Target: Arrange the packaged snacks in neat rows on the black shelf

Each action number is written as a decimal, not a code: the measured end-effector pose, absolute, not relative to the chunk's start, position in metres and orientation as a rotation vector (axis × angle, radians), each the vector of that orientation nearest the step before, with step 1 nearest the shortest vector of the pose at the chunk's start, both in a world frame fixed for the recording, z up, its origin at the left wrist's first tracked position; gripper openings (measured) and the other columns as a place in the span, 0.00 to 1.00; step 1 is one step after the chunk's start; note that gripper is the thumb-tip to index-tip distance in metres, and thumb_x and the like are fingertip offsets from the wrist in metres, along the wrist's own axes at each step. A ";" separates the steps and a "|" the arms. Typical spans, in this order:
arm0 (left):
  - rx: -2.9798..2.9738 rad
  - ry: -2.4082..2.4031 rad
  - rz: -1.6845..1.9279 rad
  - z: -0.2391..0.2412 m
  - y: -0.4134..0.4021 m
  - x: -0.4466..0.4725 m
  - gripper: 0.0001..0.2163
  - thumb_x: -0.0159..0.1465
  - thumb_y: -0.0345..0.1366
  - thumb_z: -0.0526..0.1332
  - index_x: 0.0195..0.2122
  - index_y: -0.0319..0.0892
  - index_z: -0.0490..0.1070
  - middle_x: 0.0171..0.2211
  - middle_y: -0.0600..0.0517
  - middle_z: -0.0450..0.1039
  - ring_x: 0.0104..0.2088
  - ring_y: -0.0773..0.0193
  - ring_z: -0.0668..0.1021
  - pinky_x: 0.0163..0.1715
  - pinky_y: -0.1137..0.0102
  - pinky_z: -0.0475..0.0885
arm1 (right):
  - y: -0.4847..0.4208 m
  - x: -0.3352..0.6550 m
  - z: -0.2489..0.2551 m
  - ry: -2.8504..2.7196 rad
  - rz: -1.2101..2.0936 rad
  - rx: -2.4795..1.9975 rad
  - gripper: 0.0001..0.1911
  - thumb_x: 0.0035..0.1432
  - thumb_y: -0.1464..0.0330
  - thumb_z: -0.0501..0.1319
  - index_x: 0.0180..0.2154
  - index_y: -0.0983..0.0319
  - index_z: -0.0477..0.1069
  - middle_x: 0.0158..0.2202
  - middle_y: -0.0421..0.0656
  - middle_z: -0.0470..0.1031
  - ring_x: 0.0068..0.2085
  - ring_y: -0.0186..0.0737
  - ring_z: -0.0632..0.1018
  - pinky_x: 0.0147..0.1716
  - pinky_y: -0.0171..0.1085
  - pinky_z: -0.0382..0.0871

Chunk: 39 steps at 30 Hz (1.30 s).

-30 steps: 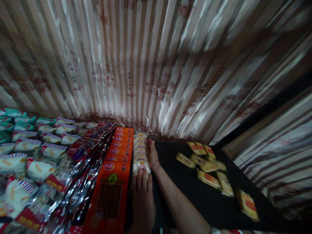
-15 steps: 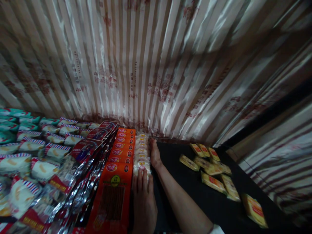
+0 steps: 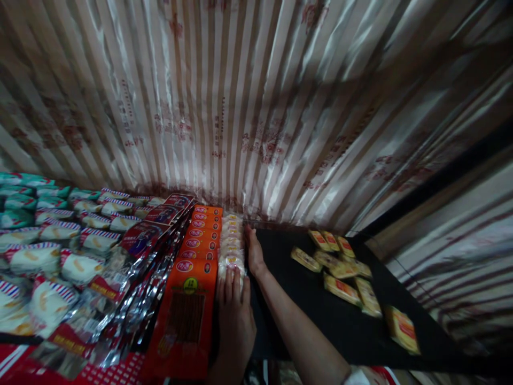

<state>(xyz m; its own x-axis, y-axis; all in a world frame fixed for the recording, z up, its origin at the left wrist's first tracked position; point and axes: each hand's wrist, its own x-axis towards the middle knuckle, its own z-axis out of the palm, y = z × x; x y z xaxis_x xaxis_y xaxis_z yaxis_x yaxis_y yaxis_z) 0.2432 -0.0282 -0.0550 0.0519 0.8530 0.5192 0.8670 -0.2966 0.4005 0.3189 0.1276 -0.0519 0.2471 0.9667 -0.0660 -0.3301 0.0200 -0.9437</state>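
A narrow row of small white snack packets (image 3: 232,241) runs away from me on the black shelf. My left hand (image 3: 236,310) presses against the near end of this row, fingers stretched forward and touching the closest packet. Along the row's right side lies my right hand (image 3: 254,250), held edge-on with its fingers extended toward the back. Neither hand is wrapped around anything. Directly left of the white row are overlapping orange snack packs (image 3: 192,299), the nearest with a window showing brown sticks.
Dark red and silver packs (image 3: 148,235) lean left of the orange ones. Farther left are striped white packets (image 3: 48,259) and green packets (image 3: 18,200). Yellow packets (image 3: 342,289) lie scattered on the black shelf (image 3: 292,321) at right. A striped sheet (image 3: 224,107) backs the shelf.
The view has shifted slightly, bringing the shelf's front edge and items below it into sight. Both hands stay against the white row, with little movement relative to it.
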 end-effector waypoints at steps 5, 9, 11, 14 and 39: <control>-2.266 -1.835 -1.027 -0.051 -0.029 0.242 0.21 0.60 0.27 0.53 0.56 0.42 0.63 0.61 0.44 0.58 0.63 0.53 0.56 0.59 0.52 0.57 | 0.114 0.312 -0.042 -0.718 1.327 -1.070 0.33 0.52 0.46 0.54 0.52 0.60 0.68 0.52 0.42 0.72 0.55 0.43 0.69 0.56 0.40 0.60; -2.257 -1.824 -1.034 -0.050 -0.030 0.243 0.21 0.59 0.26 0.53 0.55 0.41 0.63 0.60 0.44 0.58 0.63 0.53 0.56 0.59 0.52 0.58 | 0.118 0.314 -0.043 -0.735 1.355 -1.032 0.36 0.51 0.45 0.54 0.54 0.61 0.66 0.53 0.43 0.70 0.54 0.44 0.70 0.55 0.41 0.61; -2.256 -1.832 -1.032 -0.051 -0.029 0.244 0.21 0.60 0.27 0.53 0.55 0.41 0.63 0.60 0.44 0.58 0.63 0.53 0.56 0.59 0.52 0.58 | 0.122 0.317 -0.046 -0.751 1.309 -1.051 0.36 0.51 0.45 0.54 0.54 0.61 0.65 0.56 0.43 0.67 0.56 0.44 0.68 0.57 0.43 0.59; -2.243 -1.824 -1.037 -0.052 -0.029 0.245 0.20 0.60 0.28 0.53 0.55 0.41 0.64 0.61 0.44 0.58 0.63 0.52 0.55 0.59 0.51 0.57 | 0.129 0.320 -0.048 -0.788 1.250 -1.100 0.36 0.52 0.45 0.53 0.54 0.61 0.65 0.57 0.43 0.66 0.58 0.44 0.66 0.57 0.43 0.59; -2.657 -1.588 -1.370 -0.016 -0.066 0.239 0.15 0.59 0.23 0.47 0.39 0.39 0.71 0.42 0.46 0.74 0.47 0.63 0.73 0.49 0.66 0.69 | -0.155 0.415 -0.034 -1.228 0.790 -1.651 0.17 0.55 0.55 0.56 0.37 0.61 0.73 0.30 0.43 0.76 0.33 0.41 0.76 0.34 0.38 0.70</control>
